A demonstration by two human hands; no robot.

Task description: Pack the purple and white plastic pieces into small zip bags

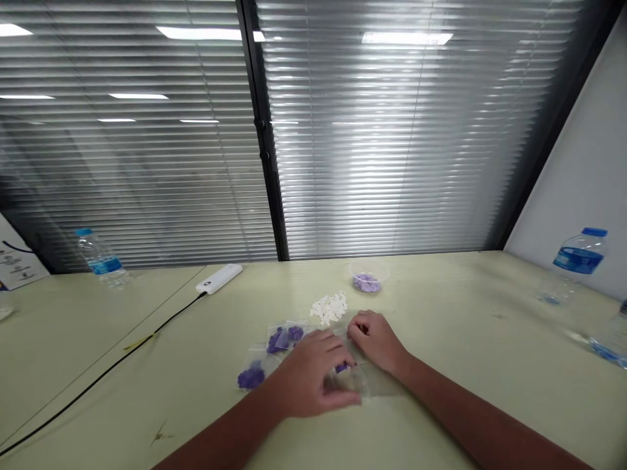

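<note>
Purple pieces (343, 367) sit in a clear plastic bag (355, 385), flat on a pale green tabletop (455, 313), near centre, under both hands. Left hand (313, 375): narrow, fingers curled down over the bag, slightly blurred. Right hand (375, 341): also narrow, fingers bent down at the bag's far edge, just right of the left hand. Can't tell if either is actually gripping the plastic.

Just left and far of the hands: two more clear plastic bags of dark purple pieces (285, 339) (251, 376), the nearer one partly behind the left hand. Farther out, straight ahead: loose pile of small white flakes (328, 308) directly on the table. Beyond it, a round clear plastic dish (367, 274) holding lilac granules.

Far left: white rectangular power bank (219, 279), black cable (112, 356) running from it toward the near left corner. Clear water bottle with blue cap and label (100, 259) beyond that. Right side: similar blue-capped bottle (580, 261), and a second bottle (610, 343) cut off by the right edge. Behind the table: glass partition with silver venetian blinds (382, 137); white wall (573, 150) far right.
</note>
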